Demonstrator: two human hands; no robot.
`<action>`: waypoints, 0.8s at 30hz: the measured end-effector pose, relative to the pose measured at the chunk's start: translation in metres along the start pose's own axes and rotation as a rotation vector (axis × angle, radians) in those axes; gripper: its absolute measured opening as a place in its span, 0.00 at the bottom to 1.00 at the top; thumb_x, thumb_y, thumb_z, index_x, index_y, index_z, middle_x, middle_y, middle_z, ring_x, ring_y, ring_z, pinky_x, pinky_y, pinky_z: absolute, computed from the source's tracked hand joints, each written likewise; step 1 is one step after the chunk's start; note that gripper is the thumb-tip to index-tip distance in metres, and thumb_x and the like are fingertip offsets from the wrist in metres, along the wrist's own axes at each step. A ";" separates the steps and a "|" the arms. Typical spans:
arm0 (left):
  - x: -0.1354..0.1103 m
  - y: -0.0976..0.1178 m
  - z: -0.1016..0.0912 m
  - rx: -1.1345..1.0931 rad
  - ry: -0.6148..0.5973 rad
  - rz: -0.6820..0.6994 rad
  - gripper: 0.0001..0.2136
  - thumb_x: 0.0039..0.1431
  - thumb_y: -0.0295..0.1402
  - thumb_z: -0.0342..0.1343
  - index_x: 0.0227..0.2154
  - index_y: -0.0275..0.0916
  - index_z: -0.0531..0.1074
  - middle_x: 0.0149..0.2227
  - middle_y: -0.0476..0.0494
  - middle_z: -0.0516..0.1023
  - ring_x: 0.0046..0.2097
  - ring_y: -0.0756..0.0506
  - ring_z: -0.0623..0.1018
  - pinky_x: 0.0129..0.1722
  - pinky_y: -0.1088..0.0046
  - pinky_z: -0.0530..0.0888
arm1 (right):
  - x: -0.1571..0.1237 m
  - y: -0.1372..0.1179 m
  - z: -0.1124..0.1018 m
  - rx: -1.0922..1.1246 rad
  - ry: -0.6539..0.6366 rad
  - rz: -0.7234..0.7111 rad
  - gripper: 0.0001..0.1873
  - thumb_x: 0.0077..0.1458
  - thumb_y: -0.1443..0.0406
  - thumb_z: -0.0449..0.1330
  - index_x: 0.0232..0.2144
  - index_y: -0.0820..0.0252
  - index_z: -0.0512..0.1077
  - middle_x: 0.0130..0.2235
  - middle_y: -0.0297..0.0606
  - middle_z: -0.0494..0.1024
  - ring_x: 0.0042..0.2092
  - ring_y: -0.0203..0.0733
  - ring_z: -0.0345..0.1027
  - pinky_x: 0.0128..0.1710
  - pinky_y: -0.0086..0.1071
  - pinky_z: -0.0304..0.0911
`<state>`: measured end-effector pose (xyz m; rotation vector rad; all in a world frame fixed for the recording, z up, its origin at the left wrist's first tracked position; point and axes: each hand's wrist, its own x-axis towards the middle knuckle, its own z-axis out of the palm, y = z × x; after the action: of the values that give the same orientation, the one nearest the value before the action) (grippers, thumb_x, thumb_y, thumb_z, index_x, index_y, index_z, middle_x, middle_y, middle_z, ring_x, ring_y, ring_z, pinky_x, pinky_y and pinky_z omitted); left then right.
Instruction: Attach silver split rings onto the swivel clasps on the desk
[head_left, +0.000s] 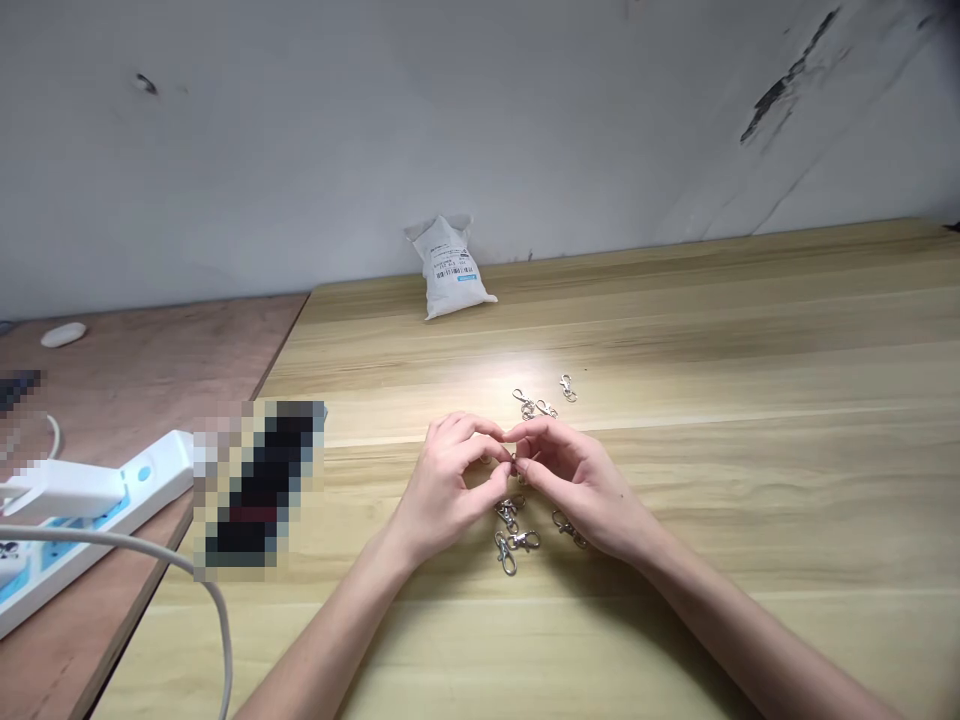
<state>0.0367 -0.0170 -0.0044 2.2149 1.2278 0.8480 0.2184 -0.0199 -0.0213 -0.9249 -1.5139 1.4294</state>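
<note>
Lobster clasp [514,462], small and mostly hidden, held just clear of the bench [750,400] between the fingertips of the left hand [446,485] and the right hand [577,480]. Both grips pressed together on it, thumb and forefinger tips meeting from either side, wrists low over the wood.

Directly beneath, slightly nearer the body: a loose cluster of clasps [510,530], plus a stray clasp [568,528] tucked beside the right palm. Beyond the knuckles, near but apart: three further clasps [544,400] in a bright patch of light. Farther back, leaning toward the wall [300,150]: a white labelled pouch [452,268].

Likely trouble: tiny, smooth, sprung metal held only at the fingertips. Easy to squirt out sideways under uneven pressure, drop into the cluster below and become hard to tell from the rest. Possible nip to a fingertip at the spring gate. Heel of either hand close enough to nudge the cluster and scatter it.

Off to the left, on an adjoining reddish board [150,360]: white power strip [161,465], adapter [67,487] plugged in, cable [225,640] crossing the bench corner. Well apart from the hands, though no good place for a skidding clasp. Pixelated block [259,490] between strip and left hand, unreadable.
</note>
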 end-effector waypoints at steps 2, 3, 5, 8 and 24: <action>0.000 -0.001 0.000 0.019 0.007 0.008 0.04 0.58 0.27 0.56 0.30 0.41 0.72 0.42 0.48 0.76 0.47 0.45 0.73 0.52 0.61 0.66 | 0.000 -0.001 0.001 0.000 -0.007 -0.001 0.09 0.60 0.65 0.55 0.44 0.57 0.69 0.35 0.35 0.70 0.37 0.37 0.66 0.37 0.33 0.66; 0.000 -0.001 0.000 0.030 0.012 0.013 0.04 0.58 0.27 0.56 0.30 0.41 0.72 0.43 0.48 0.76 0.47 0.45 0.73 0.52 0.61 0.65 | 0.000 -0.001 0.001 -0.001 -0.010 -0.001 0.09 0.60 0.65 0.55 0.43 0.57 0.70 0.35 0.35 0.70 0.37 0.37 0.66 0.37 0.33 0.66; -0.001 -0.001 0.000 0.049 0.030 0.028 0.04 0.58 0.26 0.56 0.29 0.41 0.72 0.43 0.48 0.76 0.47 0.45 0.73 0.51 0.61 0.64 | 0.000 -0.002 0.001 -0.009 -0.002 -0.008 0.09 0.60 0.65 0.55 0.44 0.56 0.70 0.34 0.34 0.70 0.37 0.36 0.66 0.37 0.33 0.66; -0.001 0.001 -0.001 0.060 0.068 0.042 0.04 0.57 0.26 0.56 0.30 0.41 0.72 0.44 0.47 0.76 0.48 0.44 0.72 0.51 0.60 0.64 | 0.000 -0.002 0.001 0.005 0.014 0.009 0.11 0.60 0.64 0.56 0.46 0.56 0.68 0.34 0.33 0.68 0.36 0.36 0.64 0.35 0.32 0.66; 0.000 -0.007 -0.003 0.268 0.217 0.117 0.03 0.56 0.26 0.57 0.30 0.40 0.73 0.45 0.44 0.76 0.50 0.41 0.72 0.51 0.59 0.64 | 0.000 -0.005 -0.008 -0.409 -0.049 -0.049 0.13 0.65 0.63 0.51 0.35 0.60 0.74 0.32 0.37 0.75 0.33 0.38 0.68 0.35 0.34 0.64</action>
<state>0.0306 -0.0137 -0.0069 2.4795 1.3930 1.0455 0.2254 -0.0171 -0.0160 -1.0896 -1.8936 1.1331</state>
